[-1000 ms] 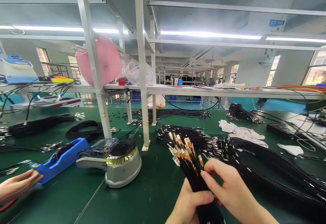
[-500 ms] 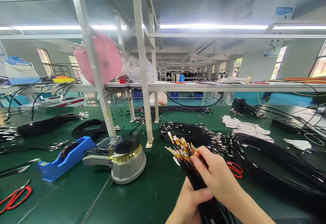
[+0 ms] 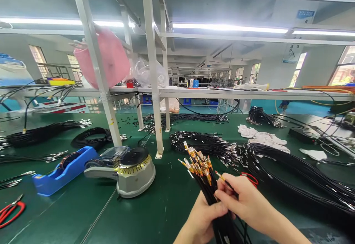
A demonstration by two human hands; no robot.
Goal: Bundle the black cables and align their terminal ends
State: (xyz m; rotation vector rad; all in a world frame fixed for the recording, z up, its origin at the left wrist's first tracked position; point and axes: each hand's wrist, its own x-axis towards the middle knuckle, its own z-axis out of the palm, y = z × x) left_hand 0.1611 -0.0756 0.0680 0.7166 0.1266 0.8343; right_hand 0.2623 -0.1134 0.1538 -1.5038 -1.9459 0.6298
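Cable bundle [image 3: 205,183] gripped in left hand [image 3: 203,218]; right hand [image 3: 246,201] fingers pinch one wire.

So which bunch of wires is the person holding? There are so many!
Start at the green table and find the two hands at its near edge. The left hand grips a bundle of black wires standing upright, and the right hand pinches one strand. Unlike the piles lying flat nearby, its tips fan out yellow and orange.

Tape dispenser [image 3: 134,171] left of cable bundle [image 3: 206,179], seemingly apart.
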